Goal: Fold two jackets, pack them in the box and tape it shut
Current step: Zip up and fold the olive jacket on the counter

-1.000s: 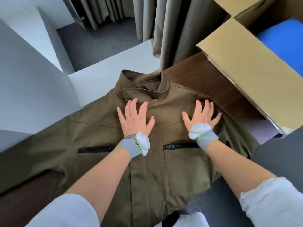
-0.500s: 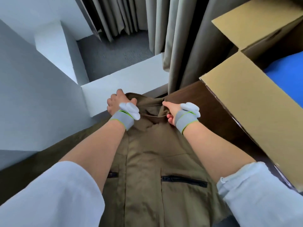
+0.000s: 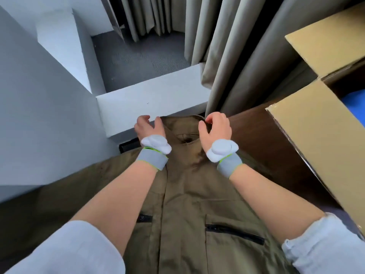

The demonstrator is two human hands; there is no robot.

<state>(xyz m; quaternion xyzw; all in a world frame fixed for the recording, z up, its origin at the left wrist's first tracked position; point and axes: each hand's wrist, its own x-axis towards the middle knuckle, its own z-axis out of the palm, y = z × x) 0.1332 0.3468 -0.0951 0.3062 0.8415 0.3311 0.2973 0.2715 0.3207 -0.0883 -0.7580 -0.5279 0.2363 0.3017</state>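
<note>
A dark wooden tabletop [image 3: 254,135] stands against white partition walls [image 3: 148,103], with beige curtains [image 3: 227,56] and grey carpet [image 3: 138,58] beyond its far edge. An olive jacket [image 3: 187,204] lies flat down the middle of the tabletop, front up, its collar [image 3: 183,123] at the far edge and a black zip pocket [image 3: 235,232] nearer the person. The left hand [image 3: 149,128] hovers at the collar's left end, fingers and thumb loosely curled and apart, holding nothing. The right hand [image 3: 216,129] is at the collar's right end, fingers curled over its edge and thumb apart; I cannot tell whether it holds the cloth. An open cardboard box [image 3: 316,135] sits at the tabletop's right edge, with something blue [image 3: 353,103] inside.
</note>
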